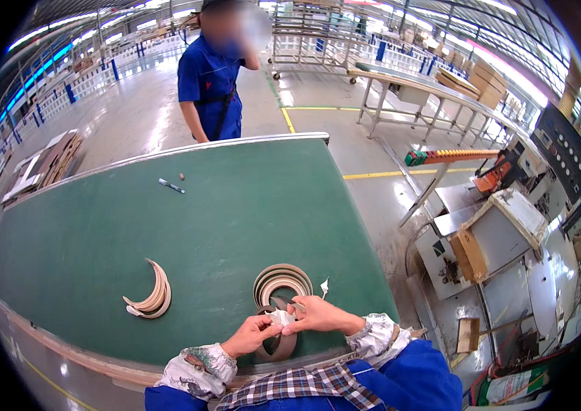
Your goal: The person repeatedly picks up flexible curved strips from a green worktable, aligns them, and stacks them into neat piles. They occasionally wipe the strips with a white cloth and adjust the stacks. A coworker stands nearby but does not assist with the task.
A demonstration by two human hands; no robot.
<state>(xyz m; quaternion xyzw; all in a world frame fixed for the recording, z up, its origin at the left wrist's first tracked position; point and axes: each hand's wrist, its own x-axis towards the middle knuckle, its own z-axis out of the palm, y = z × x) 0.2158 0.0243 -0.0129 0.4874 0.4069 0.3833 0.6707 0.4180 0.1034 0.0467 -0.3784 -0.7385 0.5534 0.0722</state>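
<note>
Close to the table's near edge, my left hand (244, 336) and my right hand (320, 316) meet with fingers closed on a crumpled white piece (281, 317), which looks like tape or paper. Beneath them lies a grey-brown coiled strip (278, 351), partly hidden by the fingers. Just beyond, a tan coiled strip (260, 279) stands on edge in loose rings. A small white scrap (324, 287) lies right of that coil. Farther left, a crescent-shaped bundle of tan strips (161, 290) rests with a white bit at its lower end.
The green table (222, 219) carries a marker pen (171, 185) and a small brown piece (181, 176). A person in blue (211, 89) stands at the far edge. Machinery with a control panel (564, 147) is on the right; stacked boards (47, 164) lie left.
</note>
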